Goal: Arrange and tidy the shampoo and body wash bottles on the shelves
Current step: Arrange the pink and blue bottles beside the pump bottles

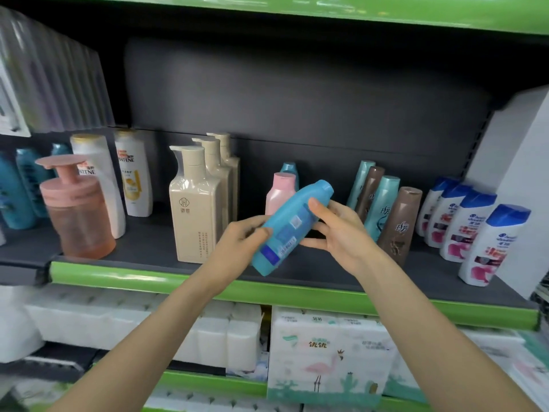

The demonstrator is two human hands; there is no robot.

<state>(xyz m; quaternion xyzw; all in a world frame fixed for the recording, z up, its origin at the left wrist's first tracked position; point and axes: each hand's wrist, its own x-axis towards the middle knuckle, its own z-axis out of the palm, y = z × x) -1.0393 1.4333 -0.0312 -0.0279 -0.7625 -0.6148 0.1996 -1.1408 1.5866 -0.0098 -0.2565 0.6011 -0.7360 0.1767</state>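
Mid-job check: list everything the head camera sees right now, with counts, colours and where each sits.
Blue plastic bottle: 1, tilted, held in both hands.
Pink bottle: 1, behind it; a teal bottle behind that.
Beige pump bottles: 3, in a row front to back, centre-left.
White Pantene bottles: 2, left.
Pink pump dispenser: 1, front left.
Dark teal bottles: several, blurred, far left.
Teal and brown slim bottles: 2 each, right of centre.
White bottles with blue caps: 4, far right.
White tissue packs: count unclear, lower shelf.
Left hand: on bottle's base.
Right hand: near its cap.
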